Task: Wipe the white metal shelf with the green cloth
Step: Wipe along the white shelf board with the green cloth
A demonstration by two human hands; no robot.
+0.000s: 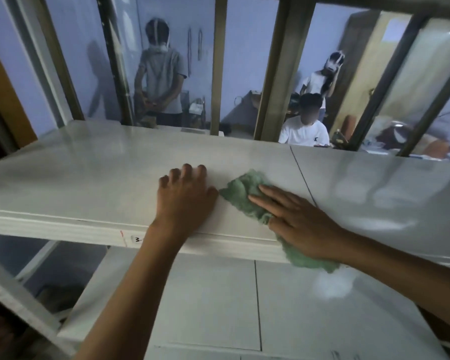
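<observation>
The left hand (186, 196) lies palm down on the shelf (89, 178), fingers slightly curled at the tips, grasping nothing, wrist over the front edge. Just at its 3 o'clock, the right hand (299, 224) is flat with fingers stretched toward 10 o'clock, pressing the cloth (244, 196) onto the shelf rather than gripping it. The cloth is bunched; one end pokes out beyond the fingertips near the left thumb, the other trails under the palm and hangs over the shelf's front edge toward 5 o'clock. A thin seam (303, 175) crosses the shelf top just at the cloth's 2 o'clock. A lower shelf (218, 307) shows at 6 o'clock, beneath both forearms. At 12 o'clock, upright posts (218, 66) rise from the shelf's back edge; past them, one person sits (305, 126) and two stand (161, 71), all blurred.
</observation>
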